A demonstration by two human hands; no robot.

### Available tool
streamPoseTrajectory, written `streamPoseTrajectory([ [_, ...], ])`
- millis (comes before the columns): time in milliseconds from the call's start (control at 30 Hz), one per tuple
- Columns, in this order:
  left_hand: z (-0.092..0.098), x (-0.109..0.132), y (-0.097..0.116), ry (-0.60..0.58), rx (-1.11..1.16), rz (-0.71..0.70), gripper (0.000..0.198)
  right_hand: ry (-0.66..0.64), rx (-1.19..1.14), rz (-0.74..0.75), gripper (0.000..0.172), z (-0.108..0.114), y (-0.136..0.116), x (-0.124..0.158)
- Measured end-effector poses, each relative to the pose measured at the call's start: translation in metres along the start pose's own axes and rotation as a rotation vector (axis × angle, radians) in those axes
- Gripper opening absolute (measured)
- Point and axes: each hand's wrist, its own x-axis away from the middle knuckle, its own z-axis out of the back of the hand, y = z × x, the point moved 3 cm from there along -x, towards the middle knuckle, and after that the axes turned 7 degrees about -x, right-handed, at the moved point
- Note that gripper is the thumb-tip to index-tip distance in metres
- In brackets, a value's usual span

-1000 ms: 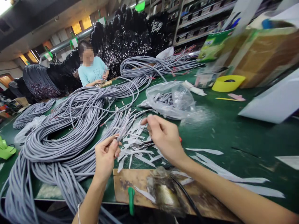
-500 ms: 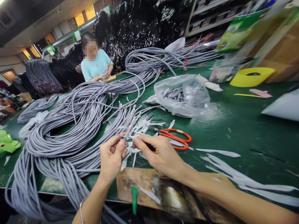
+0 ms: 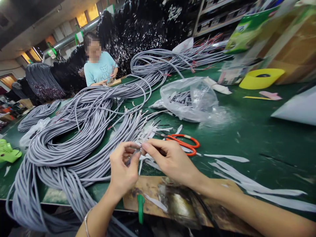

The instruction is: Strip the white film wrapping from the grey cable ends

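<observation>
My left hand (image 3: 123,168) pinches the end of a grey cable (image 3: 134,153) between thumb and fingers. My right hand (image 3: 170,159) meets it fingertip to fingertip and pinches the same cable end. Both hover over a litter of white paper strips (image 3: 153,131) on the green table (image 3: 247,138). The cable end belongs to a fan of cut grey cable ends (image 3: 128,123) running from a large grey cable coil (image 3: 66,144) on my left. Orange-handled scissors (image 3: 184,143) lie just beyond my right hand.
A brown worn board (image 3: 148,191) with a green-handled tool (image 3: 140,205) lies at the near edge. Behind are a clear plastic bag of cable pieces (image 3: 190,100), a yellow bowl (image 3: 261,79), and cardboard boxes (image 3: 293,49). A person in a light blue shirt (image 3: 100,70) works far left.
My right hand has left the scissors on the table and come in to meet my left hand at the cable end. The left hand has curled tighter around it.
</observation>
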Motion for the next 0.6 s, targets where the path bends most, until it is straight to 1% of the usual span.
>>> streamPoseTrajectory([
  [133,-0.003,0.001,0.004,-0.034,-0.191,-0.142,0.017,0.016,-0.001,-0.009,0.035,0.008,-0.003,0.0],
  [200,-0.004,0.0,0.005,-0.05,-0.249,-0.193,0.02,0.028,-0.053,-0.029,0.035,0.012,-0.004,-0.001],
  [267,-0.004,0.0,0.005,-0.074,-0.259,-0.212,0.019,0.051,-0.159,-0.076,0.037,0.013,-0.005,-0.002],
  [367,-0.003,-0.002,0.001,-0.123,-0.164,-0.173,0.013,0.058,-0.406,-0.217,0.043,0.011,-0.003,-0.003],
  [467,-0.004,-0.003,-0.001,-0.173,-0.013,-0.105,0.011,-0.008,-0.638,-0.378,0.049,0.005,0.001,-0.004],
  [533,-0.004,-0.003,-0.002,-0.196,0.098,-0.036,0.014,-0.039,-0.716,-0.439,0.05,0.002,0.004,-0.005],
  [600,-0.005,-0.004,-0.005,-0.22,0.211,0.054,0.019,-0.057,-0.739,-0.458,0.049,0.001,0.004,-0.004],
])
